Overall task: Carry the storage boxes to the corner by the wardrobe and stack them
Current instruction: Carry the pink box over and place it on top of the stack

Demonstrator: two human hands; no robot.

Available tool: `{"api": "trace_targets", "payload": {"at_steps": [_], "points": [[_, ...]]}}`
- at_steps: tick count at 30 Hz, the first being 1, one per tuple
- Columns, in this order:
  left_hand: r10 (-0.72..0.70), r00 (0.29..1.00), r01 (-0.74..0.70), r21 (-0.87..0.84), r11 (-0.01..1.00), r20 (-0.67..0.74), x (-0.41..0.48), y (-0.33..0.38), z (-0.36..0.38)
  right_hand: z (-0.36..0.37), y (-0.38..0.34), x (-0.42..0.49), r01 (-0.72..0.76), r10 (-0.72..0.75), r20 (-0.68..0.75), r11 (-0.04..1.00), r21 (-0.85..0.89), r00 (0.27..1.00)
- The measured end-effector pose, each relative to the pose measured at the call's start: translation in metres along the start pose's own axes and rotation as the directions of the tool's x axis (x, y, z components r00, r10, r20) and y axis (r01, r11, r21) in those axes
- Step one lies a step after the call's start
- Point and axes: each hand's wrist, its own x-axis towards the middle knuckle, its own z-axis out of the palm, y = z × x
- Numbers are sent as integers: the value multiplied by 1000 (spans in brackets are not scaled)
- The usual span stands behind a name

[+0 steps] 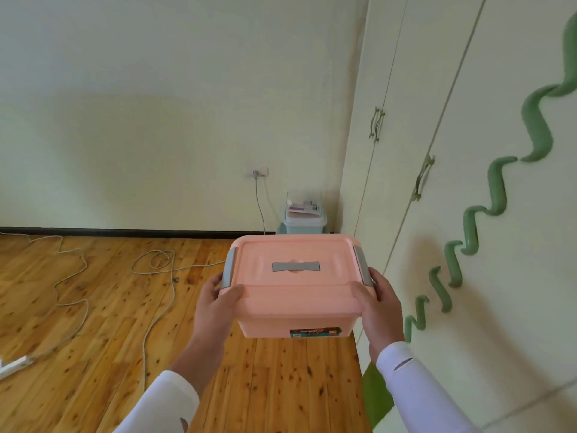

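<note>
We hold a pink storage box point(296, 276) in the air in front of us, above a wooden floor point(93, 307). Its lid is on, with a grey handle point(295, 266) lying flat in the middle and a grey latch point(229, 267) on each short side. A small printed label point(315, 332) shows on the wall of the box facing us.

Our left hand point(215, 303) grips the near left corner of the box, thumb lying on the lid's edge and fingers curled round the side just below the latch. Our right hand point(379, 304) grips the near right corner the same way, thumb on the lid and fingers wrapped round the side. Both arms wear white sleeves point(415, 382).

Ahead of us, in the corner where the pale wall meets a cream wardrobe point(406, 151), a pale blue storage box point(304, 225) stands on the floor. A clear container point(304, 200) with papers inside sits on top of it. The pink box partly hides the blue box's base.

The wardrobe runs along our right side, and a green wavy decoration point(496, 189) climbs across its doors. On the wall to the left of the corner there is a socket point(257, 172) with a grey cable point(156, 267) hanging down and looping across the floor. A white power strip point(12, 365) lies at the far left edge.
</note>
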Motion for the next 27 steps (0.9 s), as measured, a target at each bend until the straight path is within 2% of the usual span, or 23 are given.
{"api": "trace_targets", "payload": {"at_steps": [16,27], "points": [[-24,1000,24,18,1000,8,139,17,114,12,4,180,-48,48,-5,999,5,999],[-53,998,52,44,998,32,289,37,162,79,7,319,-80,79,-36,997,-23,996]]}}
